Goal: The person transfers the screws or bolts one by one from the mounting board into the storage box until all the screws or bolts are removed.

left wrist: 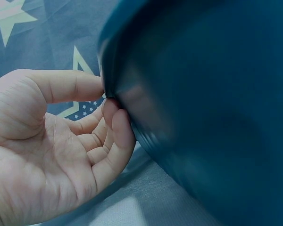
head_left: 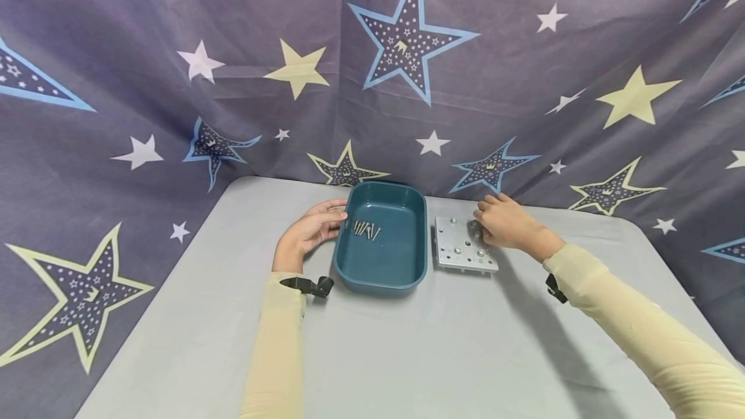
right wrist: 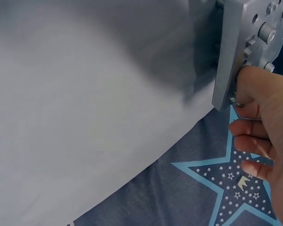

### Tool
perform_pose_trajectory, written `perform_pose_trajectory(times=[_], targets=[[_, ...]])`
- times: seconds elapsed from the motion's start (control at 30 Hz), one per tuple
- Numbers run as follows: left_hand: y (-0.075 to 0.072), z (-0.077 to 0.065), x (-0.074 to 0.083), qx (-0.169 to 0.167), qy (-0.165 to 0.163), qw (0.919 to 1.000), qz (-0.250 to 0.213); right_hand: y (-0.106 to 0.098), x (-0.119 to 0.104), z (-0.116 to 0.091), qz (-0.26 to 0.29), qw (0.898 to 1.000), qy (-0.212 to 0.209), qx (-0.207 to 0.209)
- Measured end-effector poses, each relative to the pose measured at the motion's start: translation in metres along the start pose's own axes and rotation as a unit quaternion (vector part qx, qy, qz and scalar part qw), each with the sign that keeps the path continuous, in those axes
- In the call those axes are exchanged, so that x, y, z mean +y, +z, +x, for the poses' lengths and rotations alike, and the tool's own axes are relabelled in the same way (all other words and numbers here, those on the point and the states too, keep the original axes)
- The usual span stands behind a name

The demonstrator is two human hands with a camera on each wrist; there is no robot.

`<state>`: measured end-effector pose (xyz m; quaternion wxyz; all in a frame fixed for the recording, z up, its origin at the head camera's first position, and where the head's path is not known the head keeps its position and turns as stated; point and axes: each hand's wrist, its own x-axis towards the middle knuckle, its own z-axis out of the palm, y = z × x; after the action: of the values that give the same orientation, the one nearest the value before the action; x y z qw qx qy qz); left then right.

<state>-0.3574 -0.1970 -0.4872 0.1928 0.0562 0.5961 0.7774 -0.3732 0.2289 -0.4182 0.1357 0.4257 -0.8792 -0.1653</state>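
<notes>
My left hand (head_left: 314, 228) holds the left rim of a teal plastic tray (head_left: 381, 267). In the left wrist view, thumb and curled fingers pinch its wall (left wrist: 146, 132). Several thin brass-coloured screws (head_left: 367, 229) lie loose inside the tray. To its right is a silver metal plate (head_left: 451, 238) with holes and several bolts (right wrist: 266, 33) standing in it. My right hand (head_left: 503, 222) is at the plate's far right corner, fingers curled. Thumb and forefinger pinch a small metal screw (right wrist: 233, 100) there, mostly hidden by the fingertips.
A pale grey cloth-covered table (head_left: 378, 354) carries both the tray and the plate. Behind it hangs a dark curtain (head_left: 244, 128) printed with stars, close to the far edge. A black wrist strap (head_left: 308, 286) sits on the left sleeve.
</notes>
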Motion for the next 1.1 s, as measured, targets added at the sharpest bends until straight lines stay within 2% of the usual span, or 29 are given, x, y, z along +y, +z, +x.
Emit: perform_pose_trajectory(times=[0.37,0.7,1.1], targets=[[-0.001,0.000,-0.001,0.002,0.002,1.0000,0.007,-0.001,-0.002,0.002,-0.022,1.000,-0.011,-0.009],[-0.002,-0.001,0.001,0.005,0.002,0.9999,0.009,-0.009,-0.003,0.005,-0.027,0.999,-0.029,-0.016],[0.000,0.000,0.001,-0.002,0.003,1.0000,0.007,-0.005,-0.006,0.003,-0.046,0.998,-0.049,0.015]])
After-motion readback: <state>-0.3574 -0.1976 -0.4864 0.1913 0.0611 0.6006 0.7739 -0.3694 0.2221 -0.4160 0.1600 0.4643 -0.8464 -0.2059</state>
